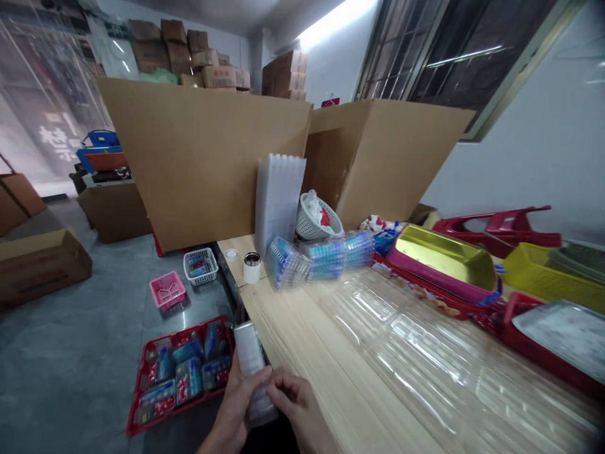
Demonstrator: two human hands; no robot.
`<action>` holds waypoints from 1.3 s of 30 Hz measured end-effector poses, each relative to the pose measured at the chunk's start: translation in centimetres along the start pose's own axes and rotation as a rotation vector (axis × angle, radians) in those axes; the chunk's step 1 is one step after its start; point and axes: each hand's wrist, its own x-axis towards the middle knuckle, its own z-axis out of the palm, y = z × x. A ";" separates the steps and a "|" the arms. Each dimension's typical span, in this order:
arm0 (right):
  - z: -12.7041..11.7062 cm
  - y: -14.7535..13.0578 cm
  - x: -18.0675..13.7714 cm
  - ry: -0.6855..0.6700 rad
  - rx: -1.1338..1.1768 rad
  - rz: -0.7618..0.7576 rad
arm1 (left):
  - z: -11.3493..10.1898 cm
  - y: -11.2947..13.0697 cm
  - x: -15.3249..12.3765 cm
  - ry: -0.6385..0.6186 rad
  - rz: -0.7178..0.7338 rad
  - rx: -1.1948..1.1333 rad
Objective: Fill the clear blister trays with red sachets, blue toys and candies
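Both my hands meet at the bottom of the view, over the near left corner of the wooden table (331,378). My left hand (236,407) and my right hand (297,403) are closed on a clear plastic blister pack (250,366) that stands upright between them. Below it on the floor sits a red crate (142,416) with several filled packs. Clear blister trays (425,359) lie spread flat across the table to the right of my hands. A pile of filled clear packs (321,258) rests farther back on the table.
A tall stack of clear trays (278,195), a white basket (316,221) and a small white jar (252,267) stand at the table's back. Cardboard sheets (203,151) wall it off. Yellow, pink and red trays (444,258) lie right. Pink (167,291) and white (201,265) baskets sit on the floor.
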 end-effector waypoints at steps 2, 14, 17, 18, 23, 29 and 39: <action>-0.1 0.3 0.0 -0.001 0.063 0.021 | 0.1 0.1 0.0 0.021 -0.005 0.000; -0.5 0.3 -0.2 0.064 0.183 0.098 | -0.4 -1.4 1.0 0.010 -0.029 0.021; -0.5 0.2 -0.2 0.092 0.136 0.093 | -0.6 -1.8 0.9 -0.017 0.002 0.026; -0.5 0.2 -0.3 0.105 0.105 0.091 | -0.6 -1.9 0.9 -0.027 0.012 0.030; -0.5 0.6 -0.4 0.195 -0.217 -0.010 | -0.1 -1.9 0.8 -0.024 -0.002 -0.005; -0.7 1.4 -0.3 0.311 -0.485 -0.234 | 0.6 -1.6 0.5 0.011 0.005 -0.012; -3.5 1.3 1.3 0.371 -0.502 -0.182 | -0.3 -2.4 2.1 0.128 -0.021 0.129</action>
